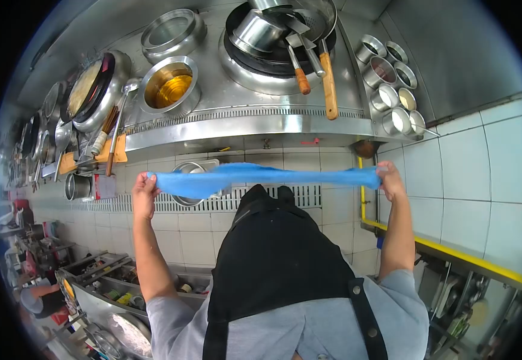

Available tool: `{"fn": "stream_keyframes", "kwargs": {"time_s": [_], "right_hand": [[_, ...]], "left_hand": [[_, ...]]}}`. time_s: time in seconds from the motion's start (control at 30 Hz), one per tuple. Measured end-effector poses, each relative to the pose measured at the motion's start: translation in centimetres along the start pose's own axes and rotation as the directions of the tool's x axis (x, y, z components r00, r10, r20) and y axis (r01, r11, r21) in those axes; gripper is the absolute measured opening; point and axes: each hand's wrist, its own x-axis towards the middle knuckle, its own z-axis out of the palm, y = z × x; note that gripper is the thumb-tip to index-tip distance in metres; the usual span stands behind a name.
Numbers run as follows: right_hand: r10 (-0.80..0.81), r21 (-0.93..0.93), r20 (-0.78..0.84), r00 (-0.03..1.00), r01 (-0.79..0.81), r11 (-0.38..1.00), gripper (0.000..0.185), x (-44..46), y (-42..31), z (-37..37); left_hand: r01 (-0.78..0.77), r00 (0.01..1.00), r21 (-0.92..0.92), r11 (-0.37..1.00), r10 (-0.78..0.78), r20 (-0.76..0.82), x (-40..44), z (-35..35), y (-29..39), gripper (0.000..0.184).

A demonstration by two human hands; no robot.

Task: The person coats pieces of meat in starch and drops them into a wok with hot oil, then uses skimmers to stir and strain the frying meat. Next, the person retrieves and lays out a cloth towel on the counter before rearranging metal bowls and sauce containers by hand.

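A blue cloth (261,174) is stretched out sideways in front of me, above the floor and short of the stove edge. My left hand (145,195) pinches its left end between thumb and fingers. At the other end, my right hand (390,179) grips the cloth's corner. Both arms reach forward, spread wide. The middle of the cloth looks slightly blurred and bunched into a long strip. Behind its left half, a metal bowl (190,200) is partly hidden near the floor.
Along the steel stove counter (213,126) stand a pot of amber liquid (175,90), a wok (267,66) loaded with a pan and utensils, and several seasoning tins (387,96). A yellow rail (453,251) runs at right. A floor drain grate (309,196) lies ahead. Another person (39,297) is far left.
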Motion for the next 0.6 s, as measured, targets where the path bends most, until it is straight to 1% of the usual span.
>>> {"fn": "stream_keyframes", "kwargs": {"time_s": [0.03,0.07,0.17,0.27,0.3,0.37,0.4,0.43,0.47,0.57,0.6], "right_hand": [[-0.013,-0.006,-0.046,0.999,0.012,1.000,0.013,0.5,0.1,0.3],[-0.029,-0.015,-0.091,0.995,0.028,1.000,0.010,1.0,0.1,0.5],[-0.102,0.099,0.075,0.992,0.095,0.991,0.015,3.5,0.5,-0.5],[-0.150,0.201,0.168,0.974,0.115,0.973,0.021,2.6,-2.0,-0.1],[-0.190,0.105,0.185,0.964,0.173,0.979,0.024,1.3,-3.2,0.4],[-0.258,-0.091,0.227,0.939,0.285,0.954,0.033,-0.9,-4.8,1.4],[-0.274,-0.271,0.202,0.940,0.323,0.907,0.035,-0.9,-4.7,1.4],[-0.294,-0.443,0.180,0.939,0.344,0.828,0.038,-0.7,-4.4,1.5],[-0.312,-0.601,0.162,0.936,0.345,0.721,0.040,-0.4,-3.9,1.5],[-0.544,-0.764,0.065,0.836,0.392,0.512,0.033,3.9,0.7,-0.7],[-0.449,-0.733,0.012,0.894,0.313,0.604,0.029,4.2,0.3,-1.4]], "left_hand": [[0.019,1.000,0.062,0.998,-0.019,-0.003,0.6,0.3,0.3,0.010],[-0.007,0.999,0.110,0.994,0.012,-0.045,1.2,0.9,0.4,0.010],[-0.104,0.993,0.181,0.978,0.112,-0.031,3.8,1.4,0.6,0.007],[-0.110,0.993,0.133,0.985,0.114,-0.025,5.2,1.5,1.8,0.014],[-0.108,0.994,0.113,0.988,0.111,-0.016,5.6,1.7,2.2,0.017],[-0.083,0.993,0.136,0.987,0.071,0.092,6.4,1.4,1.9,0.022],[-0.069,0.988,0.150,0.986,0.048,0.145,6.4,1.3,1.9,0.025],[-0.057,0.980,0.165,0.985,0.024,0.197,6.6,1.3,1.9,0.028],[-0.069,0.971,0.297,0.952,-0.004,0.239,6.5,1.5,1.6,0.035],[-0.148,0.912,0.544,0.826,-0.100,0.399,7.3,2.7,-0.5,0.039],[-0.238,0.912,0.760,0.605,-0.131,0.390,5.6,5.6,2.5,0.034]]}}
